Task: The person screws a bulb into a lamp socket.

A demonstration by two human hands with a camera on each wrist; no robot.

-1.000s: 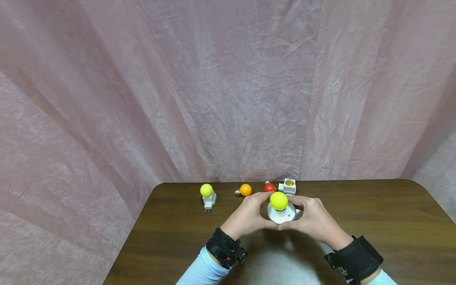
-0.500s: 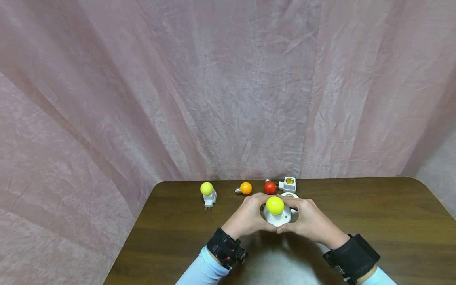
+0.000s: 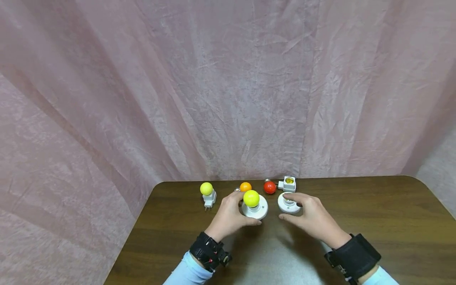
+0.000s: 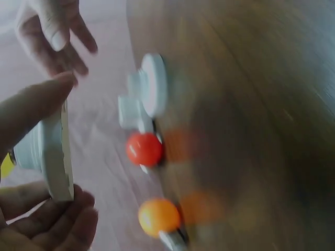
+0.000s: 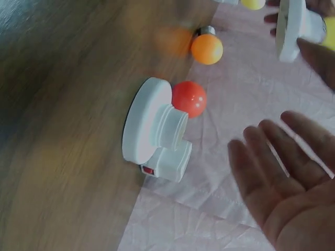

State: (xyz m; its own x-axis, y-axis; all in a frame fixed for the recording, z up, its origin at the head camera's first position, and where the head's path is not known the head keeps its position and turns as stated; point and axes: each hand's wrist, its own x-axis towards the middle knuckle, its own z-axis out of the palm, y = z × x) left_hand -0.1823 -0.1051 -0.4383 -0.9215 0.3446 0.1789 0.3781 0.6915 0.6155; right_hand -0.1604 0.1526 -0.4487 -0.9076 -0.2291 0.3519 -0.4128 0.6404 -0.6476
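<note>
My left hand (image 3: 230, 213) grips a round white lamp holder (image 3: 261, 209) by its rim. A yellow-green bulb (image 3: 251, 198) stands in that holder's socket. The left wrist view shows the holder's base (image 4: 53, 157) between thumb and fingers, raised off the table. My right hand (image 3: 311, 213) is apart from it, fingers spread and holding nothing; its bare palm shows in the right wrist view. Below and beyond the right fingers, a second round lamp holder (image 5: 141, 123) without a bulb rests on the table.
Along the back of the brown table (image 3: 356, 221) lie an orange bulb (image 3: 246, 186), a red bulb (image 3: 269, 187) and a white plug-in socket (image 3: 289, 184) with a red switch. At left, another yellow-green bulb (image 3: 206, 189) sits in a plug-in socket (image 3: 209, 200). A pink curtain (image 3: 228, 99) hangs behind.
Both hands held the lamp holder with the yellow-green bulb. The right hand has let go and stayed about where it was; the left hand has carried the holder to the left.
</note>
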